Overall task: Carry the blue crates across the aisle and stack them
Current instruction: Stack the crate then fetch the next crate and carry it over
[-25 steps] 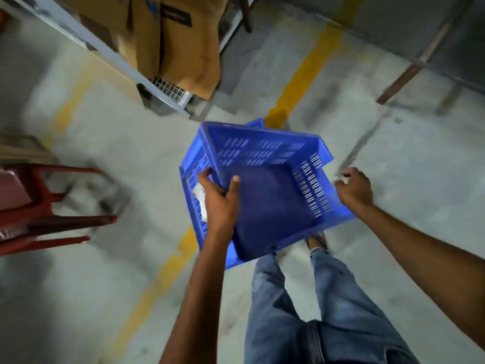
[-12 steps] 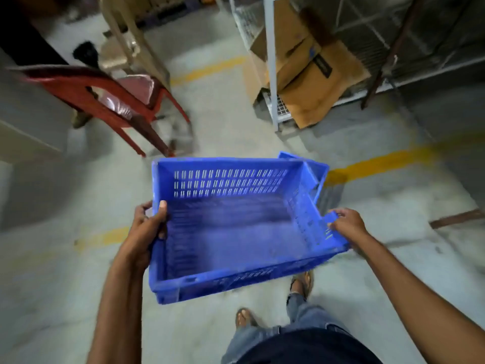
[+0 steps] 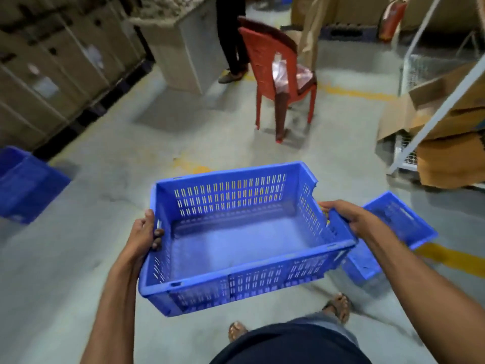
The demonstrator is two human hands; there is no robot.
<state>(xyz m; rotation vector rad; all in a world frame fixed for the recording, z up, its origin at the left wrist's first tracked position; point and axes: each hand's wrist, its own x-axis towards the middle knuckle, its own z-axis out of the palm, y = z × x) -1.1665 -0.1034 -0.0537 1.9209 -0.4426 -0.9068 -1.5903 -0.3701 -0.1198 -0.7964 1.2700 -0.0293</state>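
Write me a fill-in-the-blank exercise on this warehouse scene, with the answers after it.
1. Both hands, left hand and right hand, hold a ____ crate.
2. The held crate contains ____.
3. The plastic chair ahead is ____ in colour.
4. Another crate sits on the floor to the person's ____.

Answers: blue; nothing; red; left

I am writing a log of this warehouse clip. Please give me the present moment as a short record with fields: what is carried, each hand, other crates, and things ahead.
carried: empty blue crate, held level above the floor
left hand: grip on the crate's left end wall, fingers inside
right hand: grip on the crate's right end rim
other crates: second crate on the floor at right; blue stack at the far left edge
ahead: red chair, another person's legs
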